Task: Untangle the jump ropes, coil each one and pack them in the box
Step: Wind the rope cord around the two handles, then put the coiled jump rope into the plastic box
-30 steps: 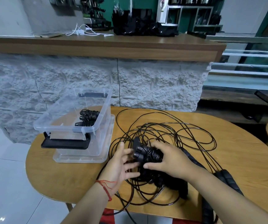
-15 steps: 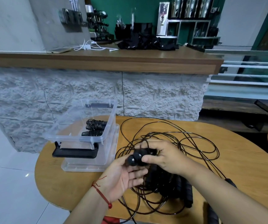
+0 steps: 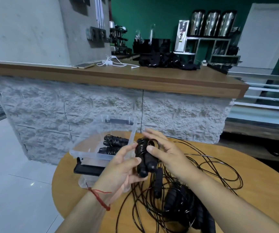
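Black cord-wrapped jump rope bundle [image 3: 143, 158], long axis tilted away and handle ends pointing toward the person, is gripped by the left hand [image 3: 122, 167] beside the clear plastic box [image 3: 91, 153]. The right hand [image 3: 164, 150] is spread, thumb touching it, above the wooden surface [image 3: 253, 190].

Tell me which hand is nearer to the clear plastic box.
Left. The left hand, holding the coiled rope, sits at the near right corner of the box; the right hand is beyond the rope, farther right.

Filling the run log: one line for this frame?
left hand: grips coiled rope | right hand: touches it, fingers straight | box: coiled ropes inside | table: tangle
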